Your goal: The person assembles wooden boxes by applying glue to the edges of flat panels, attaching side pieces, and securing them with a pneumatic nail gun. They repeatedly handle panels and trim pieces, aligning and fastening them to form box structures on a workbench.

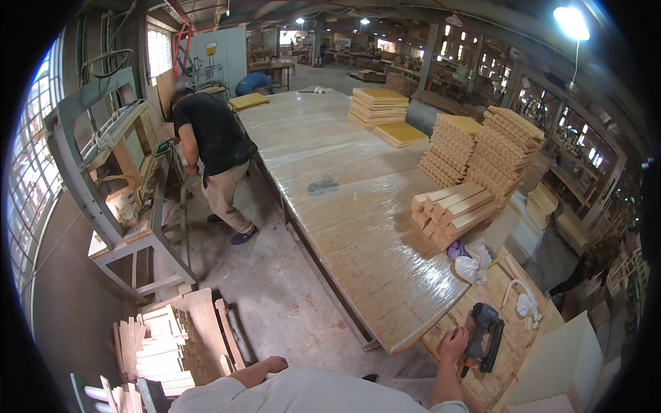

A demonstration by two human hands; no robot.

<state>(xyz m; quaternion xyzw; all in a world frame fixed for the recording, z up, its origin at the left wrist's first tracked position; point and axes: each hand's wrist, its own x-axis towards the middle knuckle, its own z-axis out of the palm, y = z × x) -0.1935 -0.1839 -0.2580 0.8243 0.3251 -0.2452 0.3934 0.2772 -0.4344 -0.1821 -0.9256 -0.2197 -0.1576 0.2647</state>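
Note:
My right hand rests at the right on a wooden bench, its fingers curled. It is right beside a dark grey and black nail gun with an orange part near its lower end. The nail gun lies on the bench; whether my fingers grip anything is hidden. My left hand is low at the left of my body, its fingers curled in with nothing visible in them. Near it, at the lower left, several pale wooden strips lie in a pile.
A long table under clear film stretches away, bearing stacked wooden pieces. White and purple cloths and a pale hose lie near the nail gun. At the left a person bends toward a metal-framed bench.

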